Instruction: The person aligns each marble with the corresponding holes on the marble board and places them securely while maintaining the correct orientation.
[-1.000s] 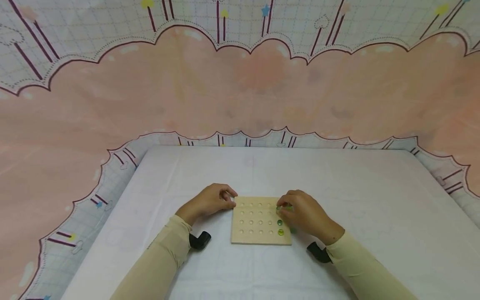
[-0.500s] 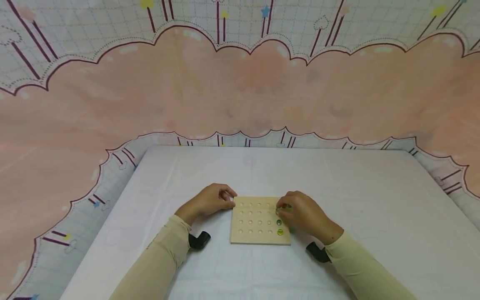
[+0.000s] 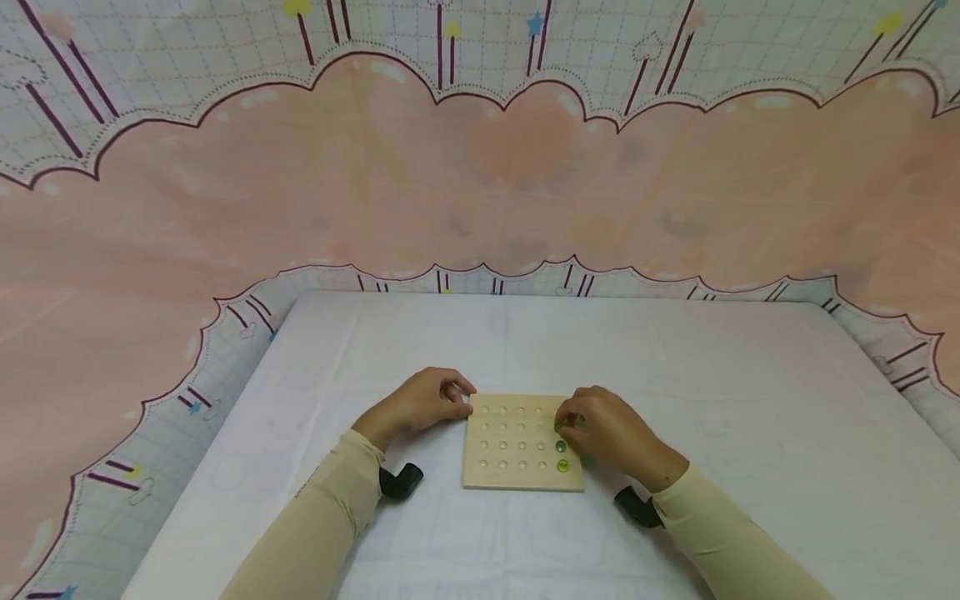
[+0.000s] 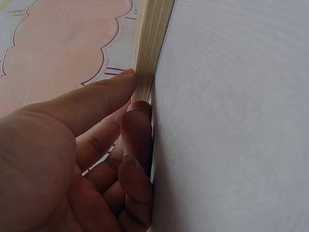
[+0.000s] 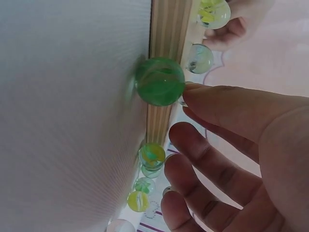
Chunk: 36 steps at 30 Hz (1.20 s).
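Observation:
A square wooden board (image 3: 513,433) with rows of round dimples lies on the white table. My left hand (image 3: 424,402) holds its far left corner; in the left wrist view, the thumb and a fingertip touch the board's edge (image 4: 153,43). At the right-hand column, my right hand (image 3: 611,432) pinches a marble with thumb and index finger, mostly hidden behind the fingertips. Nearer me in that column sit a green marble (image 3: 561,447) and a yellow-green marble (image 3: 562,466). The right wrist view shows them as a clear marble (image 5: 200,59) and a yellow-streaked marble (image 5: 213,13).
A large green marble (image 5: 160,81) rests on the table beside the board's right edge, below my right hand. Farther along that side are several more marbles, among them a yellow-green one (image 5: 152,154) and a yellow one (image 5: 138,201). The white table (image 3: 712,375) spreads around the board.
My right hand has shifted very slightly toward me, at the same column of the board. My left hand stays at the corner.

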{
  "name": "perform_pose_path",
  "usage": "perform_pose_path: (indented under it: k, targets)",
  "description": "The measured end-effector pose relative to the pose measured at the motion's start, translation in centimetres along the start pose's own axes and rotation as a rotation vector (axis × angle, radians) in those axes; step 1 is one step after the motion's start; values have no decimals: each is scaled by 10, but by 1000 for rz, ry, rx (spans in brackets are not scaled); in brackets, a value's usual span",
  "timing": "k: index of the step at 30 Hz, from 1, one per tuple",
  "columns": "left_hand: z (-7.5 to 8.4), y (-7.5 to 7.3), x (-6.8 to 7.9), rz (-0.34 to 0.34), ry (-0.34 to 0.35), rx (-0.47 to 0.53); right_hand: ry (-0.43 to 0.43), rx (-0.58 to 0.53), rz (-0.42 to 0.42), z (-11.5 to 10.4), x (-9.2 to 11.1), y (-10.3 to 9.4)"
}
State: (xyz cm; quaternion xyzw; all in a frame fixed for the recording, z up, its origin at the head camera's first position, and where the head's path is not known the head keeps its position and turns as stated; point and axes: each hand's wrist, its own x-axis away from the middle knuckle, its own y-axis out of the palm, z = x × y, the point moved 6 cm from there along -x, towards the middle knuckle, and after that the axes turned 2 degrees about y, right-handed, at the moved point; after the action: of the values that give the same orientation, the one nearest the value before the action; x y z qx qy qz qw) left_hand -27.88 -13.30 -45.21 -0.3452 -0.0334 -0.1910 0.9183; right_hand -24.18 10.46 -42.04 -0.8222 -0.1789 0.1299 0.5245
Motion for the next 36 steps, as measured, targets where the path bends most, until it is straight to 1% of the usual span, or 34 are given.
perform_pose_path:
  k: [5,11,15,18,22,25,33,36]
  targets:
    - [0,1,0,-5,5,-1,1,4,-5,1,0,2]
    - [0,1,1,3,0,-6,-3,14,10,0,1,2]
    - [1,1,1,6,-7,-13,-17,11,10,-1,2,1]
    - [-1,2,1,6,-7,-13,-7,-7,7,-1,3,-1]
    - [-2,2,1,8,9,-13,16,-17,46,1,5,-10]
    - [-2,2,2,13,18,-13,23,12,79,3,6,-16]
    - [-1,-1,3,18,35,-29,43,54,112,10,7,-23]
    - [0,-1,4,20,28,-33,51,59,115,12,6,-24]
